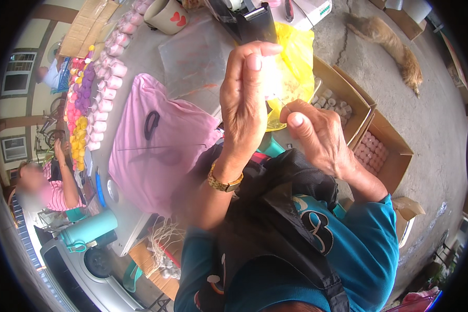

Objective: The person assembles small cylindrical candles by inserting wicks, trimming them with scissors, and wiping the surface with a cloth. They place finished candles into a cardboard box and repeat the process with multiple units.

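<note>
Our left hand (pixel 244 99) pinches a small pale, translucent wrapped bundle (pixel 272 78) raised above the pink cloth-covered table (pixel 156 145). Our right hand (pixel 317 135) pinches a thin thread (pixel 285 104) just beneath. It looks light, soft and crushable, best held gently near its gathered neck.

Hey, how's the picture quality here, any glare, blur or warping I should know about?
Head view: strong fisheye, so the cardboard boxes and table edges bend toward the dark round rim. The small pale item in the left hand is washed out by daylight. The right hand is fairly sharp; the seated person at far left looks blurred.
</note>
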A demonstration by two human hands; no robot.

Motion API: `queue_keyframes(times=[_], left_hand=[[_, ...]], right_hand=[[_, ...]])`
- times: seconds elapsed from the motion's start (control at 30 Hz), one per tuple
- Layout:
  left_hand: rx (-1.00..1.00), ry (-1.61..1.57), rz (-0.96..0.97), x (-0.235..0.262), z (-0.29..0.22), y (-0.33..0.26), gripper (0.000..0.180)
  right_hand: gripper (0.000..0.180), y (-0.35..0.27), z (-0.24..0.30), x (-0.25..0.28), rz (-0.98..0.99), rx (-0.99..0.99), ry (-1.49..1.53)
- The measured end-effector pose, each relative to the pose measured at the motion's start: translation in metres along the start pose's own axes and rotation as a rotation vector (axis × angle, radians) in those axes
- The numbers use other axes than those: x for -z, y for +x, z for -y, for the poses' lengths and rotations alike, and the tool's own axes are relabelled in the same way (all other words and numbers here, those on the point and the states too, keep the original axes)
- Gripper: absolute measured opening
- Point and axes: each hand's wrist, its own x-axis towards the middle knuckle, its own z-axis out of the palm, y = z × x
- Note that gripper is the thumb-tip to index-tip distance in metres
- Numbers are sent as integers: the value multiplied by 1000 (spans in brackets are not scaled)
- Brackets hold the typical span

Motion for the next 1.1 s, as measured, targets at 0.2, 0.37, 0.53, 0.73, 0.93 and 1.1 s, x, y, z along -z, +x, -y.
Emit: queue_keyframes(times=[0.2, 0.37, 0.53, 0.73, 0.93, 1.1], left_hand=[[-7, -13, 1, 5, -3, -2, 36], [-130, 96, 42, 8, 1, 1, 33], [-247, 208, 40, 6, 3, 3, 24], [-338, 326, 71, 6, 4, 5, 19], [-351, 389, 101, 5, 4, 6, 19], [-340, 392, 127, 4, 5, 6, 20]], right_hand=[[64, 3, 15, 9, 91, -164, 182], [59, 5, 15, 7, 75, -157, 151], [40, 6, 10, 1, -39, -65, 34], [30, 7, 7, 1, -164, 158, -299], [30, 6, 8, 6, -120, 150, -389], [43, 9, 8, 14, 44, -72, -102]])
